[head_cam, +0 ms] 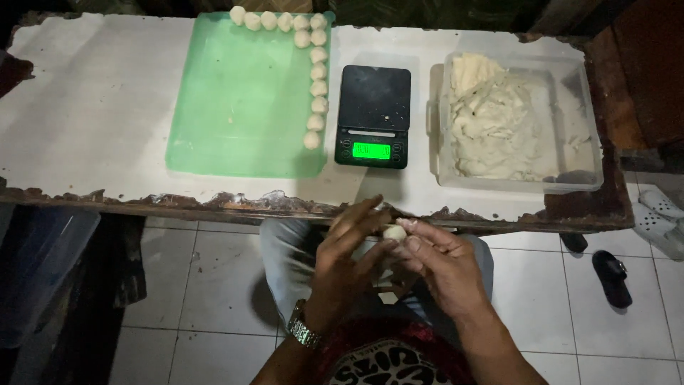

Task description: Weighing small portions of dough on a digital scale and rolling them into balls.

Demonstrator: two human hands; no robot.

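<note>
A small pale dough ball (394, 232) sits between my two palms, just in front of the table's near edge and above my lap. My left hand (349, 253), with a metal watch at the wrist, presses on it from the left. My right hand (442, 260) cups it from the right. On the table, a green tray (235, 107) carries several finished dough balls (317, 71) lined along its far and right edges. A black digital scale (373, 114) with a lit green display stands beside the tray. A clear plastic tub (577, 114) at the right holds a mass of pale dough (491, 117).
The white table (92, 107) has a chipped, rusty front edge. Below it is a tiled floor with a dark sandal (611, 276) and white footwear (659, 217) at the right. A bluish container (35, 264) stands at the lower left.
</note>
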